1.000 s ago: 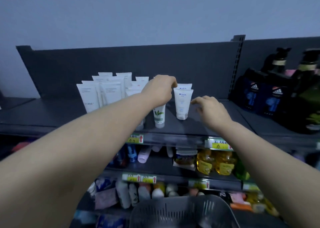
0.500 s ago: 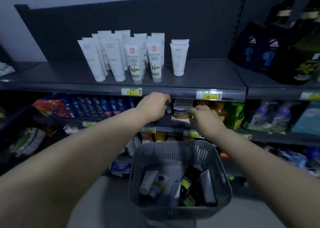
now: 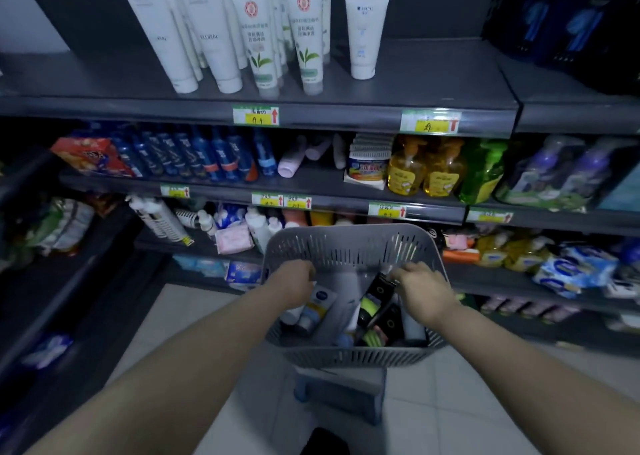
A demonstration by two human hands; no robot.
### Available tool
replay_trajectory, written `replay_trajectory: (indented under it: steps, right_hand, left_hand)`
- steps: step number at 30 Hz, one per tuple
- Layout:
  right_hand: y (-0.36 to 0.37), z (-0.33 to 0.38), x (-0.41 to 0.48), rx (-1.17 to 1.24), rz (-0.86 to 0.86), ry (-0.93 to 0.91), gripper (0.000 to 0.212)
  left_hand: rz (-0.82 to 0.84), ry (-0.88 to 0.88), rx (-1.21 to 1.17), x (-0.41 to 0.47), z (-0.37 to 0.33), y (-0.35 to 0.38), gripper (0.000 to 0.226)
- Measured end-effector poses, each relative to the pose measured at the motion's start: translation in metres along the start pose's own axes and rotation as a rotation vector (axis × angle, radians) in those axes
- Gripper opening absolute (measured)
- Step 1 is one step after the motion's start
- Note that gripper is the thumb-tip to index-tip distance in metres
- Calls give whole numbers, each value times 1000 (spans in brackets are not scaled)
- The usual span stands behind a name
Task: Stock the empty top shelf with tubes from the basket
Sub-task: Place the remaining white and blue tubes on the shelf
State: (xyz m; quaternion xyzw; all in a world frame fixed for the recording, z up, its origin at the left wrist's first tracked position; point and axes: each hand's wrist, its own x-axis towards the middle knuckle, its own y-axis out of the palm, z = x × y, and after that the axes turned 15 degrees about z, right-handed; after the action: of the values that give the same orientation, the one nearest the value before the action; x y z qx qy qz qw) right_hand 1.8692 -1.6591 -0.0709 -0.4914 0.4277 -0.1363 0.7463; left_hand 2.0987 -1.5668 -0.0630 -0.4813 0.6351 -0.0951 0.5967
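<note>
Nearest, both hands are hanging inside the grey basket (image 3: pixel 346 243). The left hand (image 3: pixel 294 280) is curling its fingers down beside a white tube (image 3: pixel 320 307), and the right hand (image 3: pixel 424 290) is touching a black tube (image 3: pixel 377 293). I cannot tell whether either is gripping. The tubes are lying jumbled, so lifting one is likely dragging neighbours out. Farther off, on the top shelf (image 3: pixel 433 84), standing tubes (image 3: pixel 362 29) are crowding together; a nudge could topple them.

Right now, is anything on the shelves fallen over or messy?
Yes. On the second shelf, a pale pink bottle lies on its side, unlike the yellow bottles standing nearby. The white tubes on the top shelf stand upright.
</note>
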Motion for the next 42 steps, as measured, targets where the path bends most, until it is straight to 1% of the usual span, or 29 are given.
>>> replay_trajectory:
  steps: [4,5,6,7,8,9,10,12,14,16,19,21,26,28,31,32,33,34,37,38,40,42]
  right_hand:
    - [11,-5,15,0,72,96,41]
    - [13,-6,20,4,94,115,41]
    - [15,-7,25,19,104,132,42]
    - [16,-9,30,44,102,146,44]
    - [18,-11,35,71,92,159,45]
    - [19,-13,40,97,88,172,46]
    - [20,-15,44,122,86,191,46]
    - [24,-18,52,154,94,227,48]
    - [31,-19,61,170,147,232,53]
    - [39,-18,73,167,232,219,51]
    - [49,-17,90,78,344,189,40]
    - [55,-23,103,-21,345,138,35]
    - [68,-39,132,-166,447,117,38]
    - [77,-46,142,-204,461,119,41]
    - [89,-53,151,-161,448,126,43]
    - [91,-54,152,-186,436,129,43]
    - [92,-55,155,-169,422,141,43]
    - [90,-53,155,-87,416,194,43]
    - [82,-42,151,-136,376,216,50]
    - [79,-40,148,-130,379,223,46]
    - [74,-37,145,-104,378,191,31]
    - [68,-33,138,-22,348,131,27]
  left_hand:
    - [66,-11,-62,31,11,18,31]
    - [80,9,-63,37,11,21,29]
    - [101,17,-60,45,10,23,22]
    - [120,25,-51,53,9,25,10]
    - [142,31,-72,63,7,27,11]
    - [163,47,-66,71,6,30,23]
    - [182,60,-86,77,4,31,25]
    - [191,69,-94,88,-1,32,12]
    - [193,67,-117,102,-2,38,20]
    - [236,70,-115,112,-3,43,21]
    - [272,56,-117,124,-2,47,33]
    - [257,50,-127,131,0,50,38]
    - [272,6,-170,146,3,58,37]
    - [264,-6,-172,150,2,64,38]
    - [278,11,-172,156,2,72,45]
    - [291,9,-177,157,2,74,46]
    - [299,4,-166,158,3,75,45]
    - [298,-1,-152,159,3,77,43]
    - [251,-42,-84,155,4,77,38]
    - [220,-63,-58,154,7,78,38]
    - [164,-119,11,152,14,79,42]
    - [170,-201,105,151,23,80,52]
